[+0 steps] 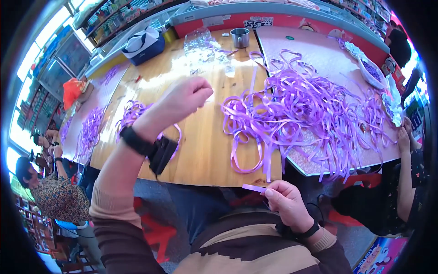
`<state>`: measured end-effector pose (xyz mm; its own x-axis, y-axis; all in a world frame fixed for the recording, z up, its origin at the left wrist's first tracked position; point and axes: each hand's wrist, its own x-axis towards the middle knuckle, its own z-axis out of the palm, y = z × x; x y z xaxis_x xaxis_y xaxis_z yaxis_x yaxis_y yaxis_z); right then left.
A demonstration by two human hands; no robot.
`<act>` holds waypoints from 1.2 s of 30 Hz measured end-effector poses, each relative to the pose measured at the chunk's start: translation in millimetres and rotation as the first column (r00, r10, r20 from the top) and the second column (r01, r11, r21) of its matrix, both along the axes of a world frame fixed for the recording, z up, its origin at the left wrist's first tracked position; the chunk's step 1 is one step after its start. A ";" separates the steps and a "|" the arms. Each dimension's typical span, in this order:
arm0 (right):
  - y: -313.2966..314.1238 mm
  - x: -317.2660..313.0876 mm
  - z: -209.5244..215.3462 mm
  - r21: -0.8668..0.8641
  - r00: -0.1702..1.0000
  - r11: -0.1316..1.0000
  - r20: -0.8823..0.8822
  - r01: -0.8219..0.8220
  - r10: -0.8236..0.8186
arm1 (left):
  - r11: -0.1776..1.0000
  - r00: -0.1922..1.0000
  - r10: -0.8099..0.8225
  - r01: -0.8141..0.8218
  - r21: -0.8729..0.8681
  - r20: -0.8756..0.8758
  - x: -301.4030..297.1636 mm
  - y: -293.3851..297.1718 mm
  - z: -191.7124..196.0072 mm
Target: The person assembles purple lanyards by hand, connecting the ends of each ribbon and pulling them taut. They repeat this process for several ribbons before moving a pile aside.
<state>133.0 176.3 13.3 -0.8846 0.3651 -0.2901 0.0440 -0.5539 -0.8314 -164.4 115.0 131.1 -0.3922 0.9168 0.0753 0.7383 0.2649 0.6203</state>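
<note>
— Where's the ribbon strip [253, 187]?
— Low centre, pinched in the right hand [286, 201].
— The left hand [187, 98]?
— Raised mid-frame, fingers curled shut; I cannot tell what it grips. Ribbon pile [301, 107] lies right.

Wooden table [200, 150]: seen spanning the centre, sunlit at its far end.
Metal cup [240, 37]: placed upright near the table's far edge.
Clear plastic bags [200, 45]: left crumpled just left of the cup.
Blue and white bag [143, 45]: set at the far left corner of the table.
Speckled table [319, 55]: pushed against the wooden one on the right.
Shallow dishes [372, 71]: lined along the right table's far side, purple pieces held inside.
Seated person in patterned top [57, 196]: pictured at lower left.
Shop shelves [114, 16]: stacked with goods in the background.
</note>
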 end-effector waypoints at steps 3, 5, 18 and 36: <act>4.0 10.1 -0.1 0.004 1.000 1.000 0.009 0.026 -0.026 | 1.000 1.000 0.023 -0.023 -0.020 -0.012 -40.1 34.9 -19.8; 8.8 16.9 -2.7 -0.026 0.998 0.998 0.004 0.065 -0.065 | 0.991 0.992 0.116 -0.119 -0.066 -0.047 -53.4 59.5 -30.3; 28.4 54.8 -17.1 -0.053 0.948 0.949 0.089 0.309 -0.304 | 0.947 0.981 0.193 -0.192 -0.258 -0.024 -115.0 166.7 -93.8; 38.8 46.1 5.5 0.117 0.940 0.933 -0.006 0.341 -0.342 | 0.998 0.989 0.047 -0.054 0.045 0.141 -64.0 101.3 -37.8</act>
<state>179.1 215.0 18.8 -0.6968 0.6759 -0.2402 -0.1188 -0.4389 -0.8906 -228.4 216.3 93.3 -0.4478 0.8921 0.0607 0.6301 0.2667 0.7293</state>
